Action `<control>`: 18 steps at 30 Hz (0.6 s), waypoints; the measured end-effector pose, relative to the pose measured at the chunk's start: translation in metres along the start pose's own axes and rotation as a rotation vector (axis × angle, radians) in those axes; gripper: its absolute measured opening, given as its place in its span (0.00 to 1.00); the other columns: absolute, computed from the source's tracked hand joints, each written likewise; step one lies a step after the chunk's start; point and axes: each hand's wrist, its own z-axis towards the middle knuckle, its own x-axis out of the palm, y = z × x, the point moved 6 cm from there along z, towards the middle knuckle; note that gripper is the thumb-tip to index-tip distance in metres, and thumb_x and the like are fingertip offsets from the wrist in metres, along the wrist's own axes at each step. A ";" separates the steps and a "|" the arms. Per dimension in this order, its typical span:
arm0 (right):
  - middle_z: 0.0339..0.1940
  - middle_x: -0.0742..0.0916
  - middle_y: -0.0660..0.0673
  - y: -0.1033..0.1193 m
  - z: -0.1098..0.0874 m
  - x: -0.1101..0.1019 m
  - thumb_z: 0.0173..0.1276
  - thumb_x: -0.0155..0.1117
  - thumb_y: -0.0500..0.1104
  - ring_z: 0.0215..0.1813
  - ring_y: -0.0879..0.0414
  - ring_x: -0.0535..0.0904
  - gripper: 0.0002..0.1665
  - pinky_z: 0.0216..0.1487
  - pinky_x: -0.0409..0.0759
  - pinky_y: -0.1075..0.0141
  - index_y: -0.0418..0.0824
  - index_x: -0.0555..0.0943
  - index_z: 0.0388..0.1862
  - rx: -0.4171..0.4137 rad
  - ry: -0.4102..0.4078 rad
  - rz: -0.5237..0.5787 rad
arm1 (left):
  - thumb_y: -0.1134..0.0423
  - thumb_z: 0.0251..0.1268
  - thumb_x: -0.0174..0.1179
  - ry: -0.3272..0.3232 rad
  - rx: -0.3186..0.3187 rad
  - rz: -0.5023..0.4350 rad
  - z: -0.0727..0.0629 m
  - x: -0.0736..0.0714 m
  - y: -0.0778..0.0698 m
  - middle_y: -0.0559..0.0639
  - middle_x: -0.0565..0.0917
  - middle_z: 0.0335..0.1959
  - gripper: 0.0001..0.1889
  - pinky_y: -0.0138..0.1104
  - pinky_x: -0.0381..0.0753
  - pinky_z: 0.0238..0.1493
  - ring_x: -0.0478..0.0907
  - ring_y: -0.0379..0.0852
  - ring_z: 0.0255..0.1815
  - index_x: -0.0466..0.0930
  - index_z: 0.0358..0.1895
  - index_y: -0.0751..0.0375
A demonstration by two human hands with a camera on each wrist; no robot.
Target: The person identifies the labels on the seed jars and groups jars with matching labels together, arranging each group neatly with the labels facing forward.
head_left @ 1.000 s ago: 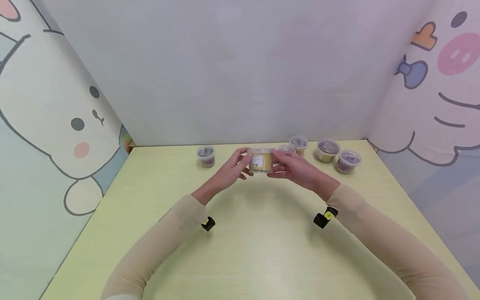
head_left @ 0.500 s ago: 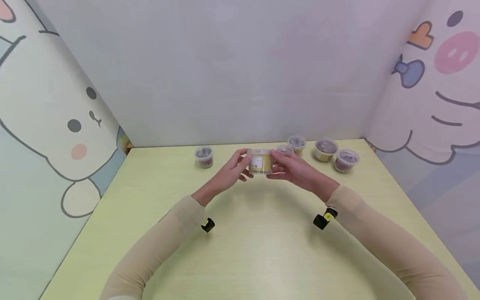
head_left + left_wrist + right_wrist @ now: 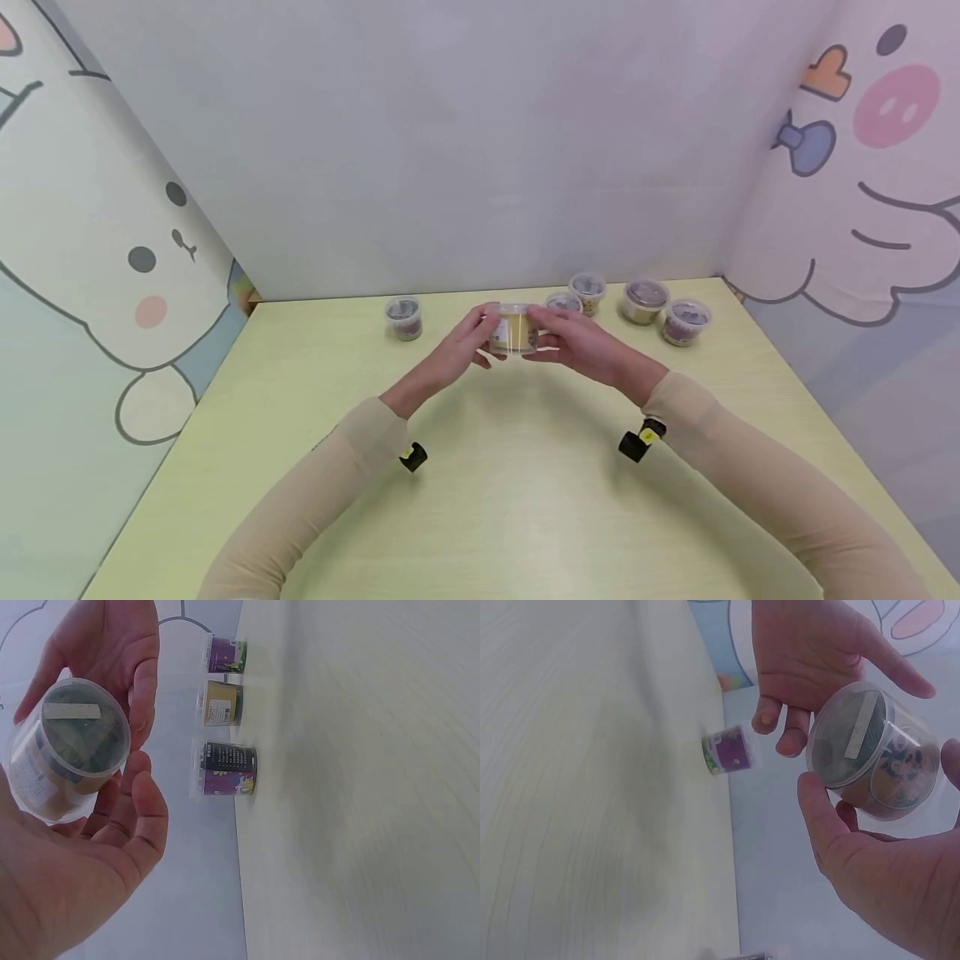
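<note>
Above the table, both hands hold a small clear plastic tub [image 3: 514, 332] with a yellow wrap and a white label near its left side. My left hand [image 3: 452, 347] grips its left side, thumb in front. On the opposite side, my right hand [image 3: 583, 343] holds it with the thumb near the top rim and fingers lower down. In the left wrist view, the dark underside of the tub [image 3: 86, 739] faces the camera and bears a pale strip. A dark printed figure shows on the side of the tub [image 3: 904, 769] in the right wrist view.
A lidded purple tub [image 3: 405, 319] stands at the back left of the pale wooden table [image 3: 495, 500]. Back right are several more lidded tubs, among them a yellow one [image 3: 644, 302] and a purple one [image 3: 686, 323]. A white wall covering [image 3: 450, 150] rises behind.
The held tub has turned between the fingers: its white label has shifted left and dark print now shows at its right. The head view has shifted slightly.
</note>
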 end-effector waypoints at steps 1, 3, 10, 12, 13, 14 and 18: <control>0.62 0.76 0.37 0.000 0.000 0.001 0.81 0.52 0.57 0.59 0.48 0.79 0.37 0.65 0.76 0.52 0.29 0.64 0.72 0.000 0.001 -0.004 | 0.38 0.82 0.38 0.000 0.004 0.001 0.000 0.000 0.000 0.59 0.77 0.54 0.32 0.49 0.81 0.48 0.80 0.54 0.48 0.57 0.75 0.56; 0.63 0.75 0.37 0.000 -0.001 0.004 0.81 0.52 0.58 0.60 0.48 0.78 0.37 0.66 0.76 0.52 0.29 0.64 0.72 0.007 -0.002 -0.012 | 0.38 0.81 0.39 -0.001 0.009 0.003 0.000 0.000 0.001 0.59 0.77 0.54 0.32 0.50 0.81 0.48 0.79 0.55 0.48 0.57 0.76 0.55; 0.66 0.74 0.36 0.000 -0.002 0.014 0.81 0.48 0.61 0.64 0.44 0.74 0.39 0.68 0.73 0.48 0.31 0.64 0.73 0.007 0.026 -0.047 | 0.39 0.81 0.41 -0.007 -0.011 -0.003 -0.002 -0.002 0.005 0.58 0.74 0.56 0.32 0.44 0.81 0.47 0.76 0.58 0.50 0.58 0.76 0.54; 0.65 0.74 0.35 0.000 -0.001 0.014 0.82 0.45 0.62 0.64 0.45 0.75 0.38 0.69 0.72 0.46 0.32 0.63 0.73 -0.001 0.027 -0.014 | 0.39 0.81 0.40 -0.008 -0.009 -0.030 -0.002 -0.004 0.005 0.59 0.75 0.56 0.32 0.44 0.81 0.47 0.77 0.58 0.49 0.57 0.77 0.56; 0.65 0.74 0.36 -0.001 -0.001 0.013 0.82 0.44 0.61 0.64 0.45 0.75 0.38 0.69 0.72 0.46 0.32 0.63 0.73 -0.005 0.024 0.007 | 0.40 0.81 0.40 -0.008 -0.008 -0.041 -0.002 -0.005 0.005 0.60 0.75 0.56 0.33 0.44 0.82 0.48 0.77 0.57 0.49 0.56 0.77 0.57; 0.65 0.75 0.36 -0.001 0.000 0.013 0.83 0.44 0.61 0.63 0.45 0.75 0.38 0.69 0.72 0.45 0.32 0.62 0.74 -0.010 0.025 0.017 | 0.40 0.81 0.40 -0.007 -0.005 -0.054 -0.001 -0.006 0.005 0.60 0.75 0.56 0.33 0.44 0.82 0.49 0.77 0.57 0.49 0.55 0.78 0.58; 0.64 0.73 0.37 -0.002 0.000 0.010 0.84 0.45 0.57 0.62 0.46 0.75 0.36 0.69 0.72 0.46 0.34 0.59 0.77 -0.002 -0.004 0.038 | 0.41 0.82 0.38 0.008 0.002 -0.105 0.000 -0.009 0.006 0.63 0.73 0.60 0.36 0.45 0.79 0.57 0.77 0.56 0.54 0.48 0.80 0.62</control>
